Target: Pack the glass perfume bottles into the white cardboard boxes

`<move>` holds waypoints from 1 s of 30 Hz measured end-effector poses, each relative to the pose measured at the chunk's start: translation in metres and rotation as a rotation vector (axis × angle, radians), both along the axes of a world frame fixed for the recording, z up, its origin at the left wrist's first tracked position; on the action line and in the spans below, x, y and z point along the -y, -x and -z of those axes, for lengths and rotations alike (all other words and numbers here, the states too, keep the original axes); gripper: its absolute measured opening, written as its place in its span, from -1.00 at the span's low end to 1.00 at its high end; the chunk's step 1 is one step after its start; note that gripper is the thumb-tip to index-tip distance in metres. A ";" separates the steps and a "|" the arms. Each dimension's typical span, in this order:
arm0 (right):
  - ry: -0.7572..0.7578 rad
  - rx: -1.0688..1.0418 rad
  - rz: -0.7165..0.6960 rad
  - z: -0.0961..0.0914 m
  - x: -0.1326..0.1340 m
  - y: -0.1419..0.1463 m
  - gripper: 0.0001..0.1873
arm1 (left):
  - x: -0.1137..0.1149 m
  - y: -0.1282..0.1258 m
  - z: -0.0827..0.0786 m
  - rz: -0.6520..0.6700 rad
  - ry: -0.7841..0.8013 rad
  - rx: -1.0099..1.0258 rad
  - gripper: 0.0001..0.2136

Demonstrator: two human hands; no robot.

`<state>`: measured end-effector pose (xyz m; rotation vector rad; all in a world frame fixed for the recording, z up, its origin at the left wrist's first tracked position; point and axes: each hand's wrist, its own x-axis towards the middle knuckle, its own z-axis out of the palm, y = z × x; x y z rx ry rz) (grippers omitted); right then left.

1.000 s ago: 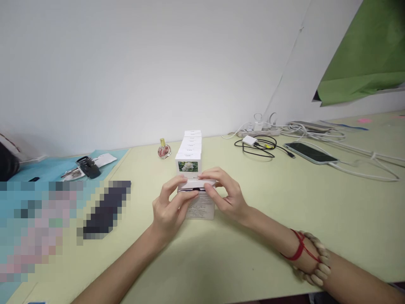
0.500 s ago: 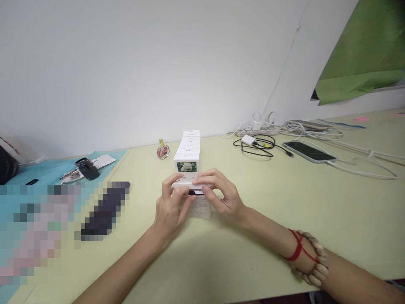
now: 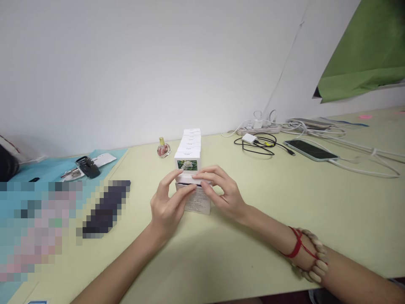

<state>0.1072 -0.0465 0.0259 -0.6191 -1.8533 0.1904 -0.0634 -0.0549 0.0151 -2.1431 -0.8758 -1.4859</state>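
Note:
A small white cardboard box (image 3: pixel 198 202) with fine print on its near side stands upright on the table between my hands. Its lid flap (image 3: pixel 189 179) is nearly down, and a thin dark gap shows along the near edge. My left hand (image 3: pixel 169 200) grips the box from the left, thumb at the front edge and fingers at the top. From the right, my right hand (image 3: pixel 226 196) pinches the same edge, fingers over the flap. Directly behind stands a row of white boxes (image 3: pixel 189 155); the nearest one bears a white flower picture.
Left of the row stands a small perfume bottle (image 3: pixel 163 149) with a gold cap. A dark jar (image 3: pixel 87 167) rests on a blue sheet (image 3: pixel 107 171) at the left. To the right lie a black cable (image 3: pixel 253 152), a phone (image 3: pixel 310 150) and a power strip (image 3: pixel 257 131).
The lid flap has come down over the box opening, so the dark gap is much narrower. Both thumbs have moved up to the front edge, and more of the printed side shows.

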 end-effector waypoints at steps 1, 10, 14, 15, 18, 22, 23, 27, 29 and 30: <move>0.007 -0.003 0.007 0.000 0.000 0.000 -0.72 | 0.000 0.000 0.000 0.006 0.001 0.013 -0.79; 0.031 -0.012 0.004 0.003 -0.001 -0.001 -0.68 | 0.001 0.000 -0.002 -0.002 -0.006 0.078 -0.82; 0.015 -0.007 0.003 0.003 -0.001 -0.001 -0.69 | 0.002 -0.002 -0.002 -0.009 -0.005 0.107 -0.83; 0.010 -0.005 0.003 0.002 -0.001 0.000 -0.69 | 0.002 -0.003 -0.002 -0.010 -0.002 0.111 -0.84; 0.001 -0.002 0.007 0.002 0.000 0.000 -0.70 | 0.003 -0.004 -0.002 -0.010 0.006 0.116 -0.84; 0.022 -0.004 0.007 0.002 0.000 0.000 -0.72 | 0.003 -0.005 -0.003 -0.039 0.021 0.079 -0.86; 0.026 -0.007 0.008 0.002 0.001 0.000 -0.72 | 0.004 -0.006 -0.002 -0.060 0.039 0.060 -0.87; 0.028 -0.011 0.013 0.001 0.002 0.001 -0.73 | 0.003 -0.005 0.001 -0.113 0.162 -0.009 -0.89; 0.027 -0.007 0.010 0.001 0.002 0.001 -0.73 | 0.003 -0.005 0.001 -0.093 0.197 -0.028 -0.89; 0.026 -0.006 0.009 0.000 0.002 0.001 -0.73 | 0.002 -0.004 0.001 -0.080 0.201 -0.033 -0.89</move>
